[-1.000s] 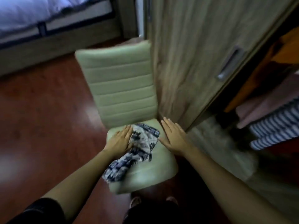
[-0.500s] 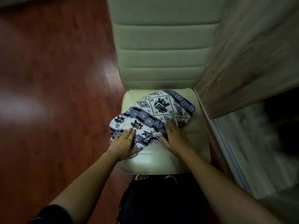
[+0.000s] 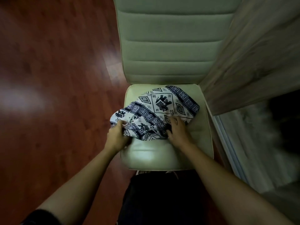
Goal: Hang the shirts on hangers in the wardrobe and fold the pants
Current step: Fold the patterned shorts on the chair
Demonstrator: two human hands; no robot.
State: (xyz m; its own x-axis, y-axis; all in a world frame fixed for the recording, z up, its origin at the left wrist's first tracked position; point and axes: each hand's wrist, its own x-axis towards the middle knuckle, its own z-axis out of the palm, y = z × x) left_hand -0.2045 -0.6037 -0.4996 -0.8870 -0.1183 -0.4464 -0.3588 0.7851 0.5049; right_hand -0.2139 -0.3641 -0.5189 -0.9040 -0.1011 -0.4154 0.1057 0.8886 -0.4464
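A pair of white pants with a dark blue elephant print (image 3: 162, 108) lies crumpled on the seat of a pale green padded chair (image 3: 164, 153). My left hand (image 3: 117, 135) grips the cloth at its near left edge, which hangs a little over the seat's left side. My right hand (image 3: 177, 129) has its fingers curled into the fabric at the near right. No shirt or hanger is in view.
The chair's ribbed backrest (image 3: 170, 38) rises straight ahead. A wooden wardrobe door (image 3: 253, 59) stands close on the right, with the dark wardrobe opening (image 3: 285, 127) beyond it. Red-brown wooden floor (image 3: 56, 78) stretches to the left.
My head has come in over the chair. Both hands went from lying flat on the pants to curling their fingers into the cloth, bunching its near edge.
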